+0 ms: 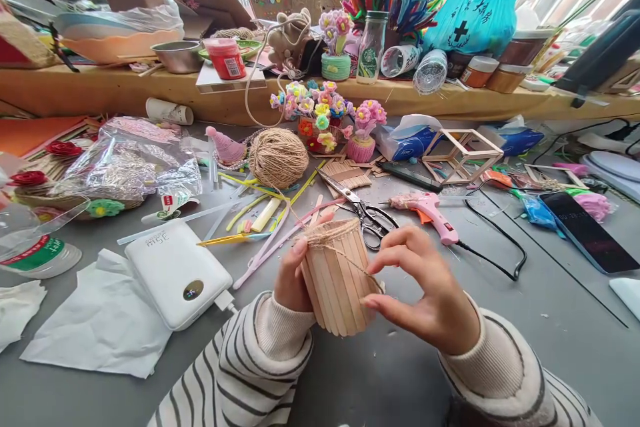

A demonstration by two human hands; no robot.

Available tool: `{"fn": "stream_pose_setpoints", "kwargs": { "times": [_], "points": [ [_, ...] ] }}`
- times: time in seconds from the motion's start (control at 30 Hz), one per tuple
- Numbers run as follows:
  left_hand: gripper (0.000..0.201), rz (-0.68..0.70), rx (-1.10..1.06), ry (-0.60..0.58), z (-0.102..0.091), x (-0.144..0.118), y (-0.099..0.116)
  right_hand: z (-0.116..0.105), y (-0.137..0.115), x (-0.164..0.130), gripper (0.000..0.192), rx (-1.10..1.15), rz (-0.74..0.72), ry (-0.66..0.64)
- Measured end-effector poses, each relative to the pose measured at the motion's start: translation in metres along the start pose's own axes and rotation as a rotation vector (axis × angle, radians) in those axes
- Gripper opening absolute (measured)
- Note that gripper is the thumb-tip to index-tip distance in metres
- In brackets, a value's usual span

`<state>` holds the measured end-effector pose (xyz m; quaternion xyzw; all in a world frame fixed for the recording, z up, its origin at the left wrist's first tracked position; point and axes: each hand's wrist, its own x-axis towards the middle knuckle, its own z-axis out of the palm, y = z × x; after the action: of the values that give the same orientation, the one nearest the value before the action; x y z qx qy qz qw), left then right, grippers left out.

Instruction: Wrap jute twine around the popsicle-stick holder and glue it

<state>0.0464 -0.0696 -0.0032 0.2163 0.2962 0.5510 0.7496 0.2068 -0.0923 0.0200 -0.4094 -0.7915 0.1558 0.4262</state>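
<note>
My left hand [290,277] grips a small pot made of upright wooden craft sticks [337,283], held above the grey table. Jute twine is wound around the pot's upper rim [327,232]. My right hand [425,287] pinches the twine at the pot's right side, where the strand crosses the sticks diagonally. The strand runs back over the table to a ball of jute twine [278,157]. Both sleeves are striped.
Scissors [367,213] and a pink glue gun [430,210] lie just beyond the pot. A white power bank [177,273] and tissue paper [100,320] sit at left, a phone [587,230] at right. Pipe-cleaner flower pots [323,113], a wooden stick frame [463,153] and a cluttered shelf [125,90] stand behind.
</note>
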Motion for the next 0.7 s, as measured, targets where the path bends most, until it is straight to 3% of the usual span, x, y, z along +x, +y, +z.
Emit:
{"fn": "stream_pose_setpoints", "kwargs": {
  "times": [0.1, 0.4, 0.57, 0.7],
  "points": [
    [0.069, -0.02, -0.026, -0.016, -0.002, 0.001, -0.002, -0.002, 0.0, 0.002, 0.001, -0.016, -0.019, 0.02],
    [0.058, -0.078, -0.041, -0.029, -0.005, 0.001, -0.006, -0.008, -0.003, 0.014, 0.003, 0.17, 0.125, 0.057],
    [0.059, -0.125, -0.065, -0.025, -0.004, 0.001, -0.004, -0.008, -0.006, 0.02, 0.002, 0.053, 0.09, 0.125],
    [0.06, -0.198, -0.116, -0.102, -0.006, -0.001, -0.003, -0.007, -0.007, 0.021, 0.003, -0.017, 0.078, 0.179]
  ]
}}
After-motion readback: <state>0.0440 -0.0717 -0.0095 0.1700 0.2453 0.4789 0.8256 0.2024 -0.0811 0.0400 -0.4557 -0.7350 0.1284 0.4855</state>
